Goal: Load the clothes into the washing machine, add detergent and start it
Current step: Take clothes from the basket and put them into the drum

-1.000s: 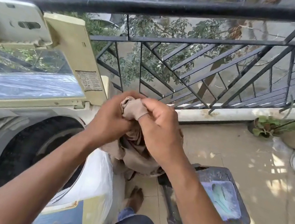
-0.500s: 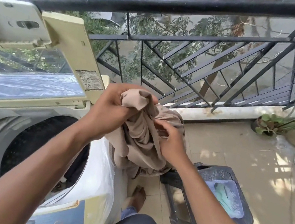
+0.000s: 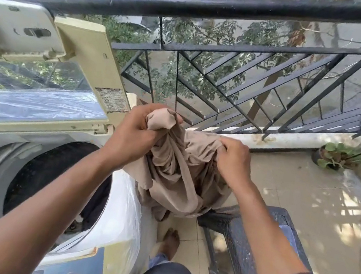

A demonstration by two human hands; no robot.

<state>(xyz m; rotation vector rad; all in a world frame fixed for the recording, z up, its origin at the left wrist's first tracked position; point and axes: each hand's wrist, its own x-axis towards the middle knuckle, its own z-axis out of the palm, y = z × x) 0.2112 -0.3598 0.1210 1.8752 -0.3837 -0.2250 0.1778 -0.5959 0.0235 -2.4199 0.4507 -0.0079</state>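
Note:
A beige garment [image 3: 175, 172] hangs bunched between both hands, just right of the top-loading washing machine [image 3: 124, 202]. My left hand [image 3: 137, 129] grips its upper end in a fist. My right hand [image 3: 233, 160] pinches a fold further right. The machine's lid [image 3: 37, 97] stands raised, and the drum opening [image 3: 53, 184] lies at lower left with some dark clothing inside. A dark plastic stool [image 3: 243, 252] stands under the garment to the right, partly hidden by my right arm.
A black balcony railing [image 3: 221, 8] runs across the top, close behind the machine. Potted plants [image 3: 339, 157] sit at the right along the low kerb. A bare foot [image 3: 171, 239] stands on the tiled floor between machine and stool.
The hands have drawn apart: my right hand left the bunched top and slid right along the garment, spreading it. The left hand keeps its hold.

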